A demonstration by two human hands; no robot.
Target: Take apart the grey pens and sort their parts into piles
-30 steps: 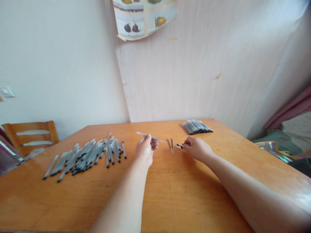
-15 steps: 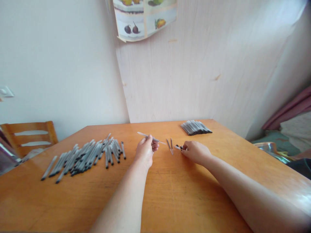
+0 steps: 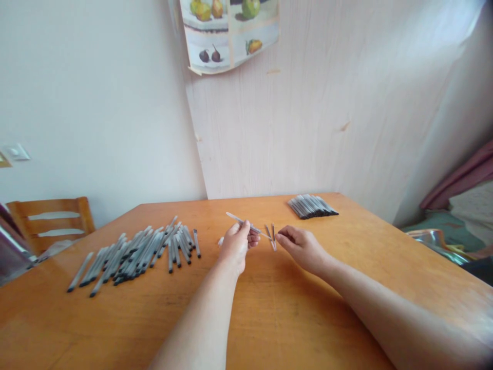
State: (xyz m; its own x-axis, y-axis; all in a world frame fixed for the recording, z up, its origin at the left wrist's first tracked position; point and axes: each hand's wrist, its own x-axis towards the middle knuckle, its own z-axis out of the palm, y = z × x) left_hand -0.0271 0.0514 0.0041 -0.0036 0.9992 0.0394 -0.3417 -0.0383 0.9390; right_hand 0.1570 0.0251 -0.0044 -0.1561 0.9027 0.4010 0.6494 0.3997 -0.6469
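Note:
My left hand (image 3: pixel 235 244) is closed round a thin grey pen barrel (image 3: pixel 242 222), which points up and to the left above the wooden table (image 3: pixel 269 308). My right hand (image 3: pixel 302 246) is pinched just to the right of it, its fingertips close to the barrel's near end; what they hold is too small to make out. Two small pen parts (image 3: pixel 271 235) lie on the table between the hands. A loose heap of grey pens (image 3: pixel 138 249) lies to the left. A neat stack of pens (image 3: pixel 311 204) sits at the back right.
A wooden chair (image 3: pixel 50 218) stands beyond the table's left corner. A fruit poster (image 3: pixel 231 31) hangs on the pale wall panel behind. Cloth and a metal bowl (image 3: pixel 435 239) lie past the table's right edge.
My right hand has lifted off the small parts on the table and moved left towards the barrel. My left hand has tilted the barrel a little. The camera has shifted slightly.

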